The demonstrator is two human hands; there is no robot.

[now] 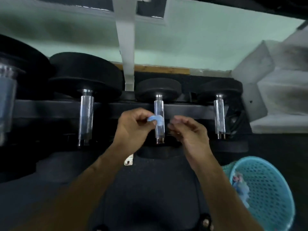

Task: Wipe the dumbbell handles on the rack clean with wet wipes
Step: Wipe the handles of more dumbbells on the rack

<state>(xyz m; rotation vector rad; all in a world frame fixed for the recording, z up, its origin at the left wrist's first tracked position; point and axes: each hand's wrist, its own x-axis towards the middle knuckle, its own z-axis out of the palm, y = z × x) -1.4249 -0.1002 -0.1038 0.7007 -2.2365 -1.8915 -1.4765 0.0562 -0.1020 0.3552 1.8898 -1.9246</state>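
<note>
Head view. At lower right a turquoise mesh basket (266,189) stands on the dark floor (150,189); inside it, against the left wall, lies a crumpled bluish wad (240,185), too blurred to identify further. The basket's rim runs out of frame at the bottom right.

A black rack (50,108) crosses the middle of the frame and carries dumbbells with chrome handles pointing toward the camera: a large one at left (85,117), a middle handle (159,120) and a right handle (220,117), with a further handle cut off at the left edge. The handles are well apart, leaving open gaps of rail between them.

Left hand (135,127) pinches a small pale-blue wipe (155,120) between thumb and fingertips; the wipe lies against the left side of the middle handle, about halfway along it. Right hand (188,130) hovers just beside the same handle on its right, fingers loosely curled, grip narrow and holding nothing visible; motion blur hides the fingertips.

Behind the rack runs a pale green wall (183,47); white steps (275,100) close off the right side.
</note>
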